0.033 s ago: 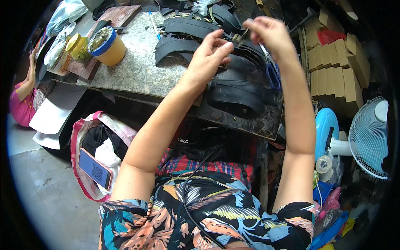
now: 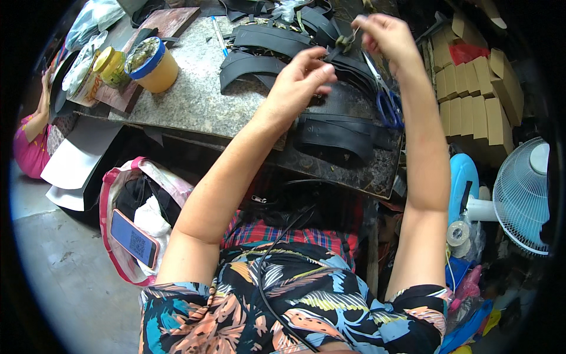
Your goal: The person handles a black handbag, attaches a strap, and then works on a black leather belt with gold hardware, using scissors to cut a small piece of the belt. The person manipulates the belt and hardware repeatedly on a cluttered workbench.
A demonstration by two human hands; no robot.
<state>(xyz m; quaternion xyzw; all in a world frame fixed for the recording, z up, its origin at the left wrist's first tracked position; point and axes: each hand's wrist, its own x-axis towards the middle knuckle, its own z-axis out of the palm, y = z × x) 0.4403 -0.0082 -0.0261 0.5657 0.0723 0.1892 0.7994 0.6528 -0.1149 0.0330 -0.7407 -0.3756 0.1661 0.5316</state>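
My right hand [image 2: 389, 38] is raised over the far side of the workbench, its thumb and forefinger pinched. A thin pale strand [image 2: 356, 32] runs from those fingertips down to a small greenish-brown piece [image 2: 344, 42], whose kind I cannot make out. Across from it my left hand [image 2: 302, 79] hovers by the black straps with fingers curved and apart, and nothing shows between them. Curved black straps [image 2: 271, 39] lie in overlapping rows behind and beside the hands. A looped black strap [image 2: 333, 135] rests at the near edge. Blue-handled scissors [image 2: 386, 103] lie beneath my right forearm.
A yellow tub with a blue rim [image 2: 154, 71], a yellow-lidded jar [image 2: 112, 66] and a pen [image 2: 218, 32] are on the left. Small cardboard boxes [image 2: 471, 121] and a fan [image 2: 525, 194] stand right. A bag with a phone [image 2: 135, 237] is below. Another person's arm shows far left.
My right hand has moved up and slightly right, drawing the pale strand out. The scissors have shifted a little to the right. My left hand has moved slightly down and right.
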